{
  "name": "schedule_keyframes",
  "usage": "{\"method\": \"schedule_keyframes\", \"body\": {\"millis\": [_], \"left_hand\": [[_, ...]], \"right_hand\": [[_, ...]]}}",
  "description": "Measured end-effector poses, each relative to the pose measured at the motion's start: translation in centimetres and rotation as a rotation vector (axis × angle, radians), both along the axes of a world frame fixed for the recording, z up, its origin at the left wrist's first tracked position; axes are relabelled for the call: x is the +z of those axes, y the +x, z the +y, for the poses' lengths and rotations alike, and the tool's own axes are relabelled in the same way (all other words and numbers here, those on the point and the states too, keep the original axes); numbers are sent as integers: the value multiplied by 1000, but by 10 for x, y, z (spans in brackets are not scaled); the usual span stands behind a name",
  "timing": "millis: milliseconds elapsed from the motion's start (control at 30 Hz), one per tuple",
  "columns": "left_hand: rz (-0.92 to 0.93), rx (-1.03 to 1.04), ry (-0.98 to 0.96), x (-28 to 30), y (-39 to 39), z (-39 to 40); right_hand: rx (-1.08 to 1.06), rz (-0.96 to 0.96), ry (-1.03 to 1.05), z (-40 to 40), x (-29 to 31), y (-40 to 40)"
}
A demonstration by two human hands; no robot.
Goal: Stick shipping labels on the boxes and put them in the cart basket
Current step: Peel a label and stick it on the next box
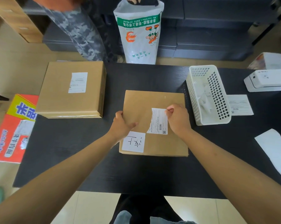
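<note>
We cannot read the print on the shipping label (159,121) — the lines are too small. The right hand (178,118) covers the label's upper right corner, so its fingers' grip there is hidden from us. The left hand (122,122) hides part of the box (154,101) beneath it. At the right edge, the white printer (266,80) and a paper strip (275,152) are cut off — so is the person standing beyond the bench (91,152).
</note>
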State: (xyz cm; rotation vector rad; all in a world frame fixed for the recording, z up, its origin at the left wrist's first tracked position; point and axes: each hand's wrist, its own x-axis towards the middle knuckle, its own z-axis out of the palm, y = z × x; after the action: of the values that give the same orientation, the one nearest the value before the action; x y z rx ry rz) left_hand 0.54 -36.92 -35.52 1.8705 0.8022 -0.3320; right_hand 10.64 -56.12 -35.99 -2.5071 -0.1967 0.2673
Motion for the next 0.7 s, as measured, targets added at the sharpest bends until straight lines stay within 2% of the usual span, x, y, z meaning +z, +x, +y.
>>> {"method": "schedule_keyframes", "body": {"millis": [100,367,467,700], "left_hand": [[-29,-53,91,-2,-1,-2],[-213,-518,674,-12,-9,-4],[-199,-633,731,-19,-10,-6],[-188,-634,748,-31,-13,-10]], "right_hand": [[2,6,-4,-1,-1,2],[8,5,8,-2,-4,2],[15,-13,15,-3,-4,0],[41,-40,2,-2,-2,0]]}}
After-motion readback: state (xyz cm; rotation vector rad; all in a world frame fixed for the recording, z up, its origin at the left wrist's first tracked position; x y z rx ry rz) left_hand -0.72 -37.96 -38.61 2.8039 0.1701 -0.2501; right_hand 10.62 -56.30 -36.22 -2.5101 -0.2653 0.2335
